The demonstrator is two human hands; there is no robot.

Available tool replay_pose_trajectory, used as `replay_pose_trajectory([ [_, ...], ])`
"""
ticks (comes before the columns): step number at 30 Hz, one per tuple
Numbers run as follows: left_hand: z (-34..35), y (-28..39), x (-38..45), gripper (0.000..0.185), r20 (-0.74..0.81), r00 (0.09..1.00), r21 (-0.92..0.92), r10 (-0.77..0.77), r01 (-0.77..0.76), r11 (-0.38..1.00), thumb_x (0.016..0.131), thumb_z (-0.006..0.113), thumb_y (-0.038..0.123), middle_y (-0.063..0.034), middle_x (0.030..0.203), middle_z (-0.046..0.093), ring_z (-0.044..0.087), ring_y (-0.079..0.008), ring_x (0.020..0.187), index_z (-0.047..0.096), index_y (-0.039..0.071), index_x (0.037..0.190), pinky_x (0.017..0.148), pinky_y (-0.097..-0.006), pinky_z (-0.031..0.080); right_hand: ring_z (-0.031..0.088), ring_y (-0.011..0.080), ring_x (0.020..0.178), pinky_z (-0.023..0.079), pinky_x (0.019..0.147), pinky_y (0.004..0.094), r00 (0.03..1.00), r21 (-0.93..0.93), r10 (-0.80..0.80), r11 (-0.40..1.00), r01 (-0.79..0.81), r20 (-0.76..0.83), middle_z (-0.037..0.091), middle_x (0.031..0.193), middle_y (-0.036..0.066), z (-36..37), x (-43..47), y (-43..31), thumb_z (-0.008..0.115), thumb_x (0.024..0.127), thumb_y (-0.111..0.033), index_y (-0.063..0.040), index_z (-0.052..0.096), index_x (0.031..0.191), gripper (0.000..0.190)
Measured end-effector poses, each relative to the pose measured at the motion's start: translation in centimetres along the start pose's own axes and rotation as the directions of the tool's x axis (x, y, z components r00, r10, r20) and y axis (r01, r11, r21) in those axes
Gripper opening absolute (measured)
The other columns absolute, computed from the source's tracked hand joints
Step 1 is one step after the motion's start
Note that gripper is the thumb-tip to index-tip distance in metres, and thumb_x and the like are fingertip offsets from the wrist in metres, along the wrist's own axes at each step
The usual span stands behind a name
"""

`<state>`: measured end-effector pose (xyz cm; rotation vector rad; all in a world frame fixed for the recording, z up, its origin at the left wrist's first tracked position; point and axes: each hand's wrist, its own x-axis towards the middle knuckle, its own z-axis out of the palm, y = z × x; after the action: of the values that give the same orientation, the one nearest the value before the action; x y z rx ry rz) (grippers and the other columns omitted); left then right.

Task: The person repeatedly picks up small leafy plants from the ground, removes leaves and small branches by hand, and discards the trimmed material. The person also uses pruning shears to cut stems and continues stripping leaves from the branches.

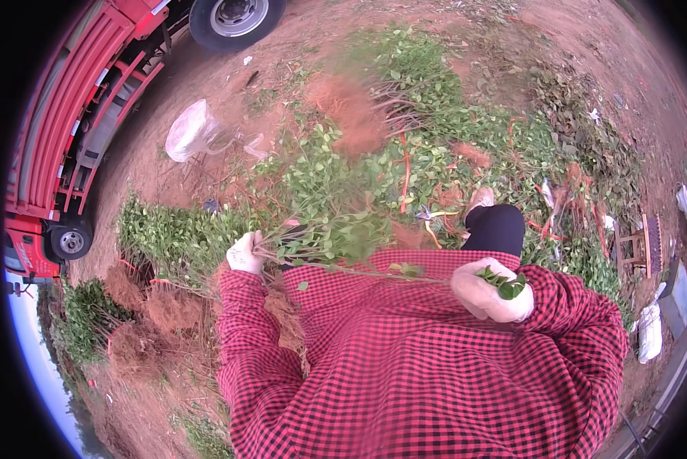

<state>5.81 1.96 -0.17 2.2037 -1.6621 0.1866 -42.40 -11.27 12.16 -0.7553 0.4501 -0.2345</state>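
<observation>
My left hand point(245, 252), in a white glove, is closed around the stems of a bunch of leafy green seedlings point(332, 238). The leafy tops spread to the right, and brown fibrous roots point(285, 321) hang below near my left sleeve. My right hand point(492, 291), also gloved, is closed on some green leaves point(507, 286) in front of my checked shirt. One long thin stem point(366, 272) stretches between the two hands. A few leaves on it show midway; where it ends inside the right glove is hidden.
Pruning shears point(429, 217) with yellow-orange handles lie on the plants near my foot. Bundled seedlings point(418, 86) with orange ties cover the ground ahead; more root bundles point(174, 307) lie left. A plastic bag point(191, 131), a red truck point(71, 132) and a small wooden stool point(636, 246) stand around.
</observation>
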Motion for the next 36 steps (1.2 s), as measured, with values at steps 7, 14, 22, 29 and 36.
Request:
replay_pose_trajectory([
  [7,-2.9,-2.6,0.6,0.029,0.177,0.857,0.226,-0.485,0.444,0.867,0.081,0.059,0.023,-0.0160,0.094,0.064,0.063,-0.0302,0.084,0.057,0.002,0.101,0.074,-0.0363,0.050,0.039,0.0068,0.042,0.035,0.040,0.0229,0.419,-0.871,-0.807,0.485,0.073,-0.415,0.044,0.054,-0.002,-7.7,-2.3,-9.0,0.050,0.093,-0.026,-0.010,0.047,0.073,0.026],
  [14,-0.4,7.3,2.4,0.032,0.375,0.866,-0.515,-0.330,0.491,0.702,0.088,0.054,0.027,-0.0066,0.083,0.060,0.054,-0.0143,0.073,0.056,-0.001,0.103,0.066,-0.0275,0.044,0.060,0.0236,0.083,0.049,0.076,0.0362,0.880,-0.918,-0.453,0.393,0.055,-0.141,0.058,0.100,0.014,-3.7,11.7,1.1,0.061,0.080,-0.023,-0.002,0.040,0.123,0.052],
  [22,-1.8,13.5,-0.3,0.017,0.136,0.990,-0.455,-0.047,0.105,0.884,0.070,0.069,0.009,-0.0040,0.054,0.051,0.050,-0.0141,0.044,0.053,0.004,0.071,0.044,-0.0269,0.042,0.052,0.0100,0.058,0.047,0.054,0.0275,0.969,0.336,0.095,0.942,-0.014,-0.227,0.057,0.079,0.003,2.0,18.2,2.9,0.052,0.091,-0.031,-0.006,0.045,0.113,0.034],
  [29,-2.0,13.9,0.3,0.032,-0.011,0.977,-0.383,0.213,-0.200,0.902,0.060,0.079,0.016,-0.0036,0.053,0.048,0.050,-0.0185,0.043,0.050,0.007,0.069,0.042,-0.0293,0.041,0.042,0.0072,0.053,0.038,0.051,0.0223,0.992,0.892,0.127,0.445,-0.081,0.026,0.050,0.072,0.000,1.2,18.0,4.6,0.045,0.095,-0.030,-0.008,0.049,0.099,0.023],
  [36,0.2,11.7,0.8,0.029,-0.109,0.938,-0.127,0.330,-0.342,0.931,0.068,0.073,0.016,-0.0045,0.050,0.045,0.049,-0.0249,0.042,0.046,0.012,0.061,0.040,-0.0358,0.038,0.039,0.0056,0.053,0.032,0.048,0.0205,0.791,0.784,-0.208,0.419,-0.459,0.575,0.042,0.066,-0.005,0.4,16.6,8.1,0.042,0.094,-0.034,-0.009,0.048,0.084,0.028],
])
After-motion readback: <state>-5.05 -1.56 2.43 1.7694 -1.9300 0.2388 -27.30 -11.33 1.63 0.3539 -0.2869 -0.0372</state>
